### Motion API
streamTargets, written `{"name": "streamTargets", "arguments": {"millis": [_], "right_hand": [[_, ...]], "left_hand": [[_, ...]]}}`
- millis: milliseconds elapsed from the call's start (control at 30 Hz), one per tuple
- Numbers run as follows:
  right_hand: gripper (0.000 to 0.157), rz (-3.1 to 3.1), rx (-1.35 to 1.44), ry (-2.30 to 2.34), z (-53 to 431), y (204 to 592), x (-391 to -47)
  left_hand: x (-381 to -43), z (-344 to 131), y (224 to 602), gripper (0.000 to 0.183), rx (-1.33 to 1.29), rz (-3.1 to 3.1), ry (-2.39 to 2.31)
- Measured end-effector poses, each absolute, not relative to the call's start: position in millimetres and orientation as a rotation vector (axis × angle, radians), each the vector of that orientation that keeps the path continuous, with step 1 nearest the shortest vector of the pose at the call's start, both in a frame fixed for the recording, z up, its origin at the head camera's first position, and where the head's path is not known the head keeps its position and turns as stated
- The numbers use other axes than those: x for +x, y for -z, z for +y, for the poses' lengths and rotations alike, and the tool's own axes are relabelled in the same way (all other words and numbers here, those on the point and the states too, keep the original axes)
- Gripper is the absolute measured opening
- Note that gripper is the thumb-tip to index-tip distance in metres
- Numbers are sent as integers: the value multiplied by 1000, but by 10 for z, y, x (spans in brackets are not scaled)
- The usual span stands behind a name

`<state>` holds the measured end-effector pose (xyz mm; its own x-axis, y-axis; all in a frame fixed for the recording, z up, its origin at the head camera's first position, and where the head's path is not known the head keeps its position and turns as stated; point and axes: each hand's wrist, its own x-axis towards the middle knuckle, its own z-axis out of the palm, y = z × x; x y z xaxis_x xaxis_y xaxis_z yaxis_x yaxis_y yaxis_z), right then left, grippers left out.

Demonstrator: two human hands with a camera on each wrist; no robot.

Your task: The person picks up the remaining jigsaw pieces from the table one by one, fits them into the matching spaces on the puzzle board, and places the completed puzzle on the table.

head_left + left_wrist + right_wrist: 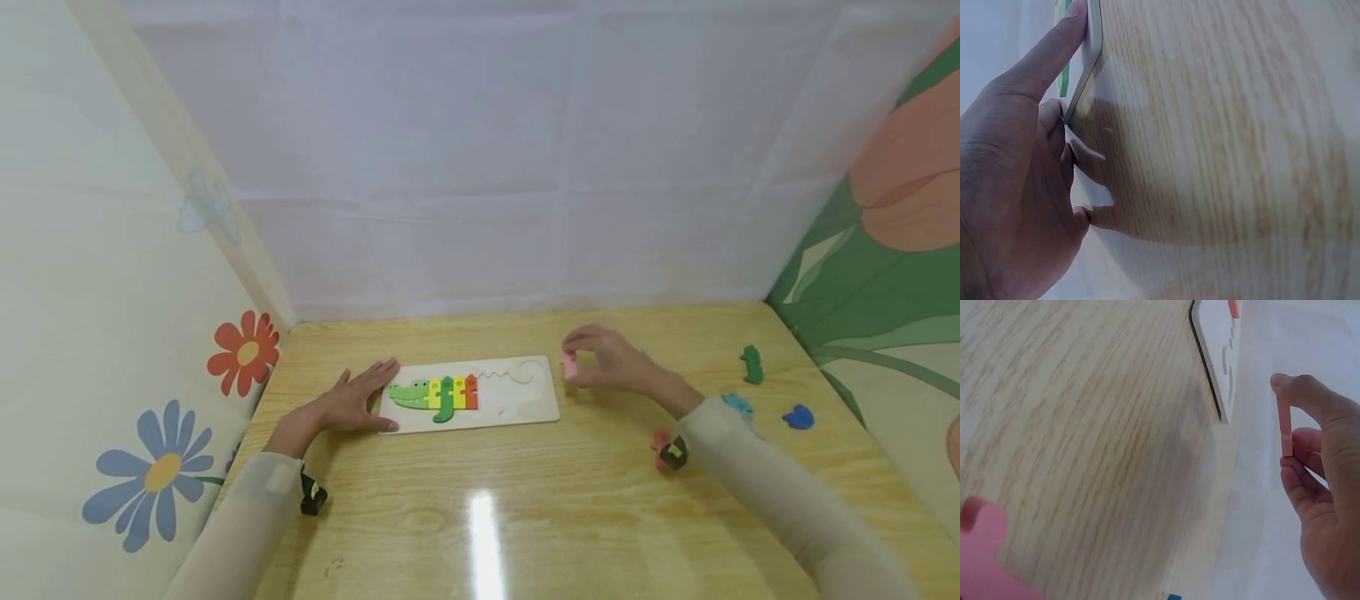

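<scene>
A pale wooden puzzle board [517,406] lies on the table, with a crocodile's green head [410,395] and several yellow, green and orange pieces [459,392] set in its left part. At the board's left end my left hand [351,402] rests with fingers spread, its thumb along the near edge. My right hand [617,360] pinches a pink puzzle piece [569,365] between thumb and fingers, just off the board's right end. In the right wrist view that pink piece [1285,428] is seen edge-on, above the table.
To the right lie a green piece [752,365], a light blue piece [738,406] and a dark blue piece [799,417]. A darker pink piece [660,448] lies under the right wrist, partly hidden by the black wrist camera [675,453]. A white cloth wall [450,208] stands behind the table.
</scene>
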<state>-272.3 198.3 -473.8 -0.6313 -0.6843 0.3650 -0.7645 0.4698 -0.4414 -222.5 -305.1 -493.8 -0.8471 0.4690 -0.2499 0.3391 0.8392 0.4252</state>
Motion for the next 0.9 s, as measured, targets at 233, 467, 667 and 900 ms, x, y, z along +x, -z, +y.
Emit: {"name": "streamTargets", "arguments": {"millis": [233,467,667,900], "right_hand": [[51,-2599,1269,-886,1867,4771,-2694],[50,-2570,1309,-875,1751,4787,-2696],[51,-2559,1324,-868,1664,4780,-2699],[53,-2555,1339,-894,1561,4759,-2698]], "left_hand": [[-2216,-3053,4955,113,624,2683,-528],[-2207,-3047,4953,112,614,2682,-539],[-2205,-3039,4943,112,619,2685,-529],[-2212,-3053,4945,112,627,2691,-531]]}}
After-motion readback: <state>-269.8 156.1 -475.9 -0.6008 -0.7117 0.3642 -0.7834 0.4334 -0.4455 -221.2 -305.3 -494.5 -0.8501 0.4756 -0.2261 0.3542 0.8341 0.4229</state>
